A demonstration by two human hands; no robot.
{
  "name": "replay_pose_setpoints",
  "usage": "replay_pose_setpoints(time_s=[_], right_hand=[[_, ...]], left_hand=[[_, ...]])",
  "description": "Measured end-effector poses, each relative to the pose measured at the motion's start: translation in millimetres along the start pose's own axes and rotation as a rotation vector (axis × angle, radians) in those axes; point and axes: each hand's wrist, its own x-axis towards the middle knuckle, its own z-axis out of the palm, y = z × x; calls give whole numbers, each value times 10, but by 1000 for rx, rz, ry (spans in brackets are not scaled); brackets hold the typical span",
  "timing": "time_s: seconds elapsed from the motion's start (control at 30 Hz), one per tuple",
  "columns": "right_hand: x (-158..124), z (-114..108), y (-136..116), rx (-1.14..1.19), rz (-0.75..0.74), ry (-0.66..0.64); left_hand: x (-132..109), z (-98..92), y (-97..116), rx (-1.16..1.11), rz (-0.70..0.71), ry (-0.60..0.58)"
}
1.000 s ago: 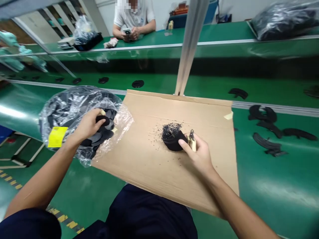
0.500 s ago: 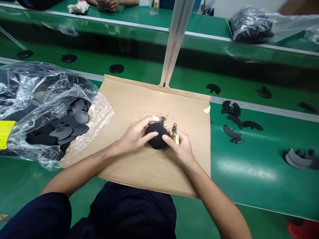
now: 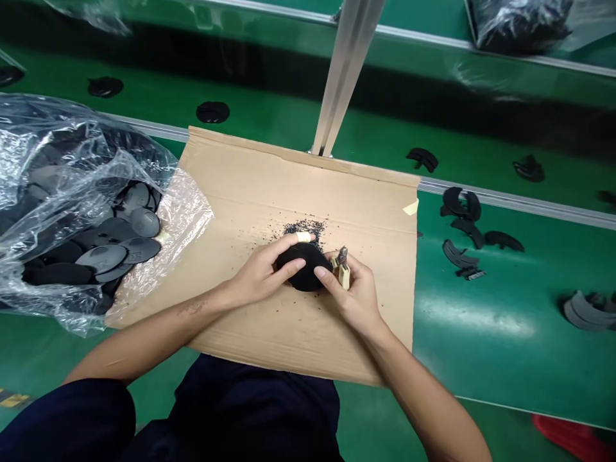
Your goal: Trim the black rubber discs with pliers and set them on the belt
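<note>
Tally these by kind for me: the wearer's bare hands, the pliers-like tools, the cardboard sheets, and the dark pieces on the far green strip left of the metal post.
Hands: 2, left hand and right hand
Pliers-like tool: 1
Cardboard sheet: 1
Dark pieces: 3, one cut off by the picture's edge
Total: 7

Disc [image 3: 308, 273] I hold: matt, smooth face, plastic or rubber, can't tell which. Cutters [image 3: 344, 276] I've got: dull metal tip, handle matl. unclear. Cardboard [image 3: 289, 337] below: matt paper, lightly creased. Bag [image 3: 115, 163], 9 o'clock: clear plastic film, v. glossy, crinkled; discs [image 3: 103, 258] in it smooth, semi-gloss, look plastic. Worktop [image 3: 505, 350], 3 o'clock: smooth, shiny w/ glare. Post [image 3: 344, 70], 12 o'clock: bare metal, satin. My clothing [image 3: 260, 407], 6 o'clock: matt cloth.
</note>
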Motion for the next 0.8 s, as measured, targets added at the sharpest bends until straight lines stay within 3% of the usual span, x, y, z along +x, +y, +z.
replay_pose_setpoints(time_s=[0.17,0.47,0.57,0.8], right_hand=[[-6,15,21,-45,-58,-3],[-4,-36,56,-291,-376,-10],[-13,-34,70,-251,-447,-7],[-42,7,106,-234,-568,9]], left_hand=[[22,-28,-11,-134,-45,-60],[-50,-54,14,203,232,-51],[-34,-66,27,151,216,-19],[14,-120,66,8,326,29]])
